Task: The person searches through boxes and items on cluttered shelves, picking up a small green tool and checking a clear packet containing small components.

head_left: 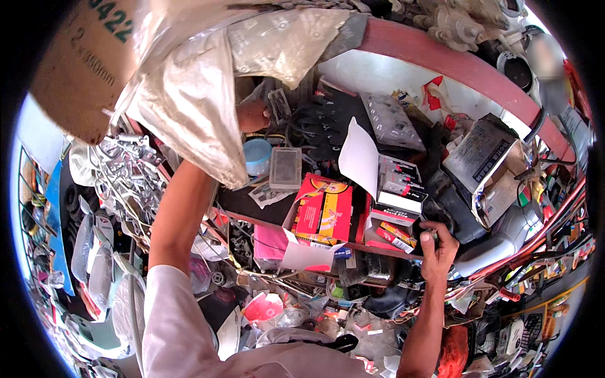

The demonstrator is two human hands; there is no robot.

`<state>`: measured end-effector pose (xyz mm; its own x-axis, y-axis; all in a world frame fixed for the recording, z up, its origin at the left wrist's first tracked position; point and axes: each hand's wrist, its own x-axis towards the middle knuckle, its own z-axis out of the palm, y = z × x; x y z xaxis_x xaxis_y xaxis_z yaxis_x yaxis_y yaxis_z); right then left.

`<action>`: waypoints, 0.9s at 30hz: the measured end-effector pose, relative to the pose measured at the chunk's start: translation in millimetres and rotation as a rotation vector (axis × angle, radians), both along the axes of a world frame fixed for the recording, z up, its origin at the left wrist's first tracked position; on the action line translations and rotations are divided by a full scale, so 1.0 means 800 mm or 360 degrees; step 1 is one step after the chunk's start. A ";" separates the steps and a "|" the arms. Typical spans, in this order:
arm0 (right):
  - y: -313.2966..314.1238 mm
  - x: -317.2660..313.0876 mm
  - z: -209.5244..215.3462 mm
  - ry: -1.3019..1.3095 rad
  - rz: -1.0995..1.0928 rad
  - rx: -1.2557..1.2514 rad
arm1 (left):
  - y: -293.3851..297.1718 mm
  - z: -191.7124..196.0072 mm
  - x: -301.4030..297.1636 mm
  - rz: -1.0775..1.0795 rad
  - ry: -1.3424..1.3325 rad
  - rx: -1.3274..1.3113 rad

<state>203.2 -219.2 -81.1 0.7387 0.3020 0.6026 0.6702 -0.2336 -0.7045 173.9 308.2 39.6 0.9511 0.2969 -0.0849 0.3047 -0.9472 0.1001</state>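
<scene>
My left hand (253,116) reaches in under a hanging whitish plastic sheet (198,104), which covers part of my forearm. Its fingertips are mostly hidden, beside a clear plastic packet (278,107). Near it are a round blue-lidded tub (257,156) and a clear rectangular case (285,168). At the shelf's front edge, my right hand (439,251) is closed, thumb and finger curled around something small and dark that I cannot make out. Just left of it stand an opened box of small boxes (398,189) and a red-yellow small carton (396,235). A red-and-yellow box (322,211) sits farther left.
A worn dark carton (482,154) lies tilted at the right. Tangled metal parts (129,164) crowd the left side. A large brown cardboard box (82,63) stands at upper left. A red curved rim (454,66) arches behind the shelf. Loose packets (263,307) litter the space below.
</scene>
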 end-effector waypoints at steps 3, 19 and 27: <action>-0.003 0.002 -0.001 -0.0033 -0.0019 -0.0006 | 0.001 -0.017 0.029 -0.0176 -0.0181 0.0084; -0.009 -0.002 0.003 -0.0026 -0.0057 -0.0048 | 0.061 -0.051 0.058 -0.0725 -0.0459 0.1379; -0.001 -0.001 0.002 -0.0052 0.0022 -0.0006 | -0.001 0.056 0.013 -0.0281 -0.0353 0.0720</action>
<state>202.6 -220.3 -79.7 0.7144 0.3145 0.6251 0.6959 -0.2267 -0.6814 184.7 307.2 84.5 0.9705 0.0912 0.2230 0.1547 -0.9456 -0.2863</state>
